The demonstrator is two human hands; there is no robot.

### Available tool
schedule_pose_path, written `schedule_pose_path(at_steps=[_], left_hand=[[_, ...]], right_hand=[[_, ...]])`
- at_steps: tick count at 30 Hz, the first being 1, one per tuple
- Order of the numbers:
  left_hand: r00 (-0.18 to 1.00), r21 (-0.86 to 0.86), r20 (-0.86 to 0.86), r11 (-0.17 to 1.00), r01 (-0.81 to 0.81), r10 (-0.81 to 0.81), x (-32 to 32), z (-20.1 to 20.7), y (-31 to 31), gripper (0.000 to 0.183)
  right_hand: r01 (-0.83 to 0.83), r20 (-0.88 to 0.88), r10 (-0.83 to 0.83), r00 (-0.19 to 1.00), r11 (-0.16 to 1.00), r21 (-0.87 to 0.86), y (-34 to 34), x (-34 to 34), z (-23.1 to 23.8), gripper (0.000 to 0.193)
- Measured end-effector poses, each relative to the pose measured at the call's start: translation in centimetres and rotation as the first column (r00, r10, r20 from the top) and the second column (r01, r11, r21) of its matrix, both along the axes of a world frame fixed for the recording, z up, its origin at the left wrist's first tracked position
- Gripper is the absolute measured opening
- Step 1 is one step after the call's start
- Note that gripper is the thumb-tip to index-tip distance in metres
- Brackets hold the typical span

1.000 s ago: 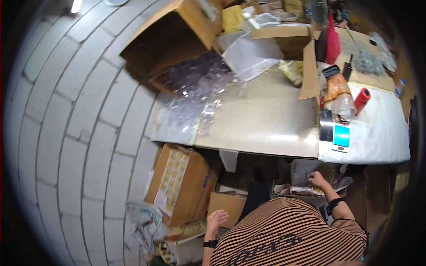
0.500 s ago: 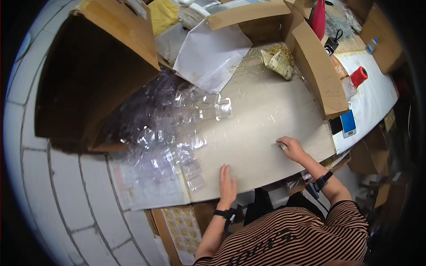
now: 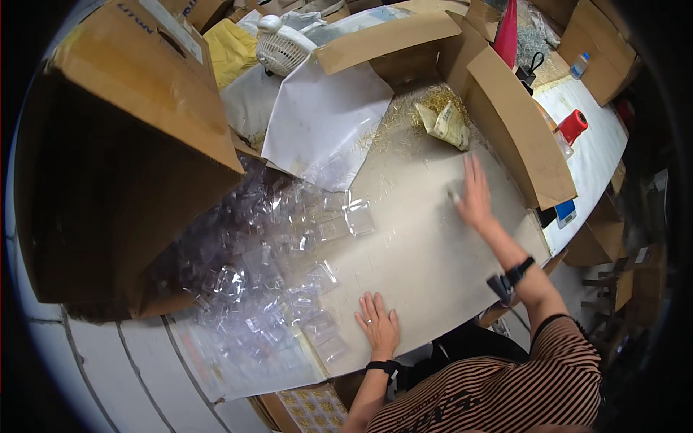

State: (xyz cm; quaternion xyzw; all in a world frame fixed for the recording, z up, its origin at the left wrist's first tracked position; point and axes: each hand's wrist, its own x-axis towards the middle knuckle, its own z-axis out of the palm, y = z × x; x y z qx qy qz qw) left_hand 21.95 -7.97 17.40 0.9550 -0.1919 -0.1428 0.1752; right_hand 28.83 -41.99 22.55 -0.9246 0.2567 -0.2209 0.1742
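Note:
My left hand [image 3: 379,328] lies flat near the table's front edge, fingers spread, a ring on one finger. My right hand [image 3: 474,195] is further out over the beige tabletop [image 3: 411,245], its fingers stretched forward and slightly blurred. Something small and greyish shows at the tip of that thumb, too smeared to name. To the left of my hands spreads a heap of clear plastic packaging pieces [image 3: 260,289]. Beyond the right hand, a crumpled pale paper packet [image 3: 449,126] lies beside a tangle of thin gold strands [image 3: 440,97].
A large cardboard box [image 3: 137,94] gapes at the left. Cardboard flaps [image 3: 512,123] wall the far right side. A white sheet [image 3: 325,123] lies at the back, near a white fan [image 3: 283,50]. Beyond the right flap are a red spool [image 3: 572,127] and a blue-screened device [image 3: 565,211].
My right hand has reached away from me, its curled fingers now stretched out. My left hand has flattened and spread its fingers. The whole view has shifted.

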Motion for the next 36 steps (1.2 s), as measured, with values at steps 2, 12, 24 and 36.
schedule_pose_path(at_steps=[2,12,24,36], left_hand=[[1.0,0.004,0.013,1.0,-0.001,0.001,0.2,-0.1,-0.1,0.063],[0.999,-0.017,0.027,1.0,-0.022,0.023,0.2,0.1,-0.7,0.059],[0.997,-0.02,0.073,1.0,-0.015,0.016,-0.2,-0.3,-0.4,0.06],[0.996,0.015,0.092,1.0,-0.023,0.022,-0.3,-0.3,-1.0,0.062]], right_hand=[[0.067,-0.058,-0.077,0.995,0.986,-0.15,-3.5,5.8,0.6,0.084],[-0.142,-0.179,0.091,0.98,0.945,-0.296,-7.7,12.6,-4.0,0.062],[-0.698,-0.42,0.653,0.63,0.713,0.062,1.3,-6.4,3.3,0.073],[0.187,-0.183,0.048,0.982,-0.373,0.909,0.4,-4.3,-4.3,0.036]])
